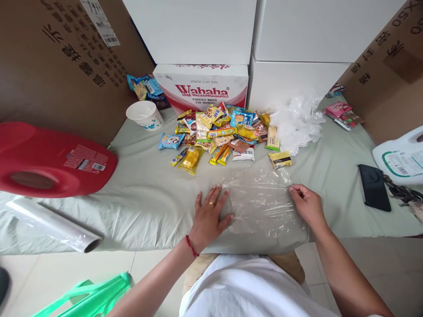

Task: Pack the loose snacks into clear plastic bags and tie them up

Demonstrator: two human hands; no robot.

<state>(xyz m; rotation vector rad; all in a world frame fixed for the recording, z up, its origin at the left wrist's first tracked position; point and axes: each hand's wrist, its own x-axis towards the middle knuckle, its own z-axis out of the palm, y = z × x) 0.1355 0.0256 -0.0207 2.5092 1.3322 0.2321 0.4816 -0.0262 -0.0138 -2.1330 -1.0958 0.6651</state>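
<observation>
A clear plastic bag (261,202) lies flat and wrinkled on the green cloth in front of me. My left hand (209,218) rests on its left edge, palm down with the fingers spread. At the opposite edge, my right hand (307,202) pinches the film between thumb and fingers. Just beyond the bag is a small yellow snack packet (280,159). Behind it sits a heap of wrapped snacks (221,132) in many colours. To the right of that heap lies a crumpled pile of clear plastic bags (295,125).
On the left are a paper cup (144,115), a red jug (56,160) and a roll of clear film (54,224). A phone (374,187) and a white bottle (401,158) are at right. A Wahaha carton (205,88) stands behind; a green bag (95,293) is below.
</observation>
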